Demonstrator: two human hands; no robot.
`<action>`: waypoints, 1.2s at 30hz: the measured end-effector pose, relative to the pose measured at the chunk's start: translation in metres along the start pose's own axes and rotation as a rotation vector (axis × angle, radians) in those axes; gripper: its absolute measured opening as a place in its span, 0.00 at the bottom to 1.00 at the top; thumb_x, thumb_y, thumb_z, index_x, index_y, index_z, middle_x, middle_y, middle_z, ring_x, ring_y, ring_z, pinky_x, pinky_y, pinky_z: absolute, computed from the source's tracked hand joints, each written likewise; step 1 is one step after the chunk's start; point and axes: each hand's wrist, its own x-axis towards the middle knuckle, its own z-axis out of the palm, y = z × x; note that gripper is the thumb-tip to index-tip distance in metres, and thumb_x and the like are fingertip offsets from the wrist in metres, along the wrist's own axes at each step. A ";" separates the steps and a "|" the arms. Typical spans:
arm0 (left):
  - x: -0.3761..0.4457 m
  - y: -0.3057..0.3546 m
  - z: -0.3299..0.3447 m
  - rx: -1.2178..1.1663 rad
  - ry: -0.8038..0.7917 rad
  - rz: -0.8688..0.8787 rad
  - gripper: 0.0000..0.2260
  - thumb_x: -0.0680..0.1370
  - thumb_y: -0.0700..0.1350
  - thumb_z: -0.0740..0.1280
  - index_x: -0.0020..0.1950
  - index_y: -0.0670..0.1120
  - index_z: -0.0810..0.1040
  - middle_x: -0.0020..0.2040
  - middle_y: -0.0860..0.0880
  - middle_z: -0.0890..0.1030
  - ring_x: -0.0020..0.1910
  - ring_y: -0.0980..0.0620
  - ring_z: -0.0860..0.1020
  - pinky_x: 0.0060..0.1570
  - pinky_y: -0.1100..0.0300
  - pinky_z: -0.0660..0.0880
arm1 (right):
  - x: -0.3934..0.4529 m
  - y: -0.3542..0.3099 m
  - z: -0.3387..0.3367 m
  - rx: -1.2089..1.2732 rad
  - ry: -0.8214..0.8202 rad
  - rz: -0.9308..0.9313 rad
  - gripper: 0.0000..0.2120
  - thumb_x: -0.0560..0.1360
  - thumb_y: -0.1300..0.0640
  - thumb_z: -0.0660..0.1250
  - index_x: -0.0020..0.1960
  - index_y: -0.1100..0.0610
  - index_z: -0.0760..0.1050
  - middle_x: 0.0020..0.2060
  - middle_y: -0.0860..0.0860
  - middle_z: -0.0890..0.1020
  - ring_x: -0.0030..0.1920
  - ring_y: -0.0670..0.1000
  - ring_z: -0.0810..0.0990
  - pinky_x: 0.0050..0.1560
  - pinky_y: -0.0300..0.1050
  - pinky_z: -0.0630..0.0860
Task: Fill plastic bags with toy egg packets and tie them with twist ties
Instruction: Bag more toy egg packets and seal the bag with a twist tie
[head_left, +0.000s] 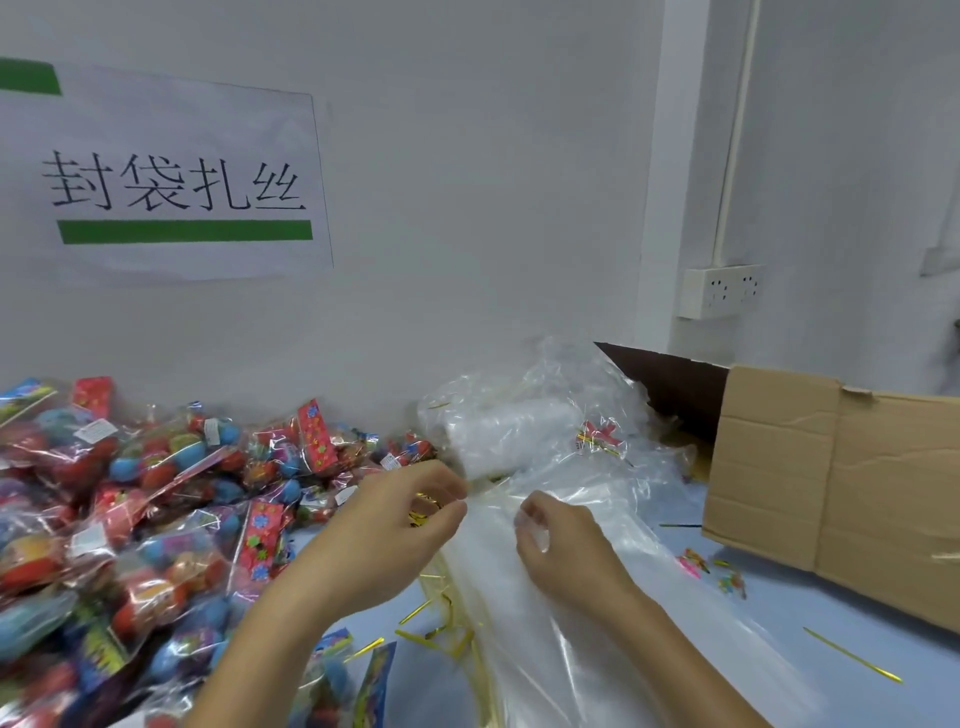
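Head view: both hands work at centre over the bench (810, 618). L hand (395, 525) has fingers curled, thumb and forefinger pinching at the edge of a clear plastic bag (587, 613); gold twist ties (427, 506) show inside its curl. R hand (563, 545) just right of it, fingers curled, pinching the same bag film. Bag stack runs from near centre to far centre, crumpled at far end. More loose gold ties (435, 635) lie on bench below L hand, one (852, 656) well apart at near right. Toy egg packets (150, 499) piled at left, against the wall. Cardboard box (836, 483) at right, flap open. Wall sign (171, 182) w/ green bars far left; socket (721, 291) far right.
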 end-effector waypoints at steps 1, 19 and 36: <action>0.000 0.002 -0.001 -0.004 0.042 0.009 0.04 0.81 0.49 0.65 0.53 0.56 0.79 0.49 0.61 0.81 0.49 0.69 0.77 0.48 0.69 0.75 | 0.001 -0.002 -0.001 0.086 0.048 0.007 0.04 0.78 0.51 0.64 0.46 0.49 0.74 0.44 0.47 0.81 0.47 0.50 0.79 0.48 0.45 0.77; -0.027 -0.003 -0.022 -0.207 0.292 -0.030 0.17 0.75 0.43 0.75 0.54 0.59 0.71 0.47 0.63 0.82 0.41 0.60 0.82 0.40 0.64 0.77 | 0.051 -0.158 -0.045 0.848 0.113 0.066 0.10 0.75 0.53 0.73 0.46 0.52 0.71 0.38 0.49 0.76 0.35 0.50 0.75 0.38 0.45 0.73; -0.062 0.049 0.030 -0.678 -0.174 -0.263 0.18 0.71 0.43 0.64 0.60 0.56 0.73 0.62 0.51 0.78 0.50 0.50 0.80 0.53 0.56 0.79 | 0.144 -0.171 -0.095 1.941 -0.107 0.344 0.13 0.82 0.61 0.57 0.39 0.56 0.71 0.31 0.48 0.69 0.16 0.43 0.69 0.17 0.31 0.66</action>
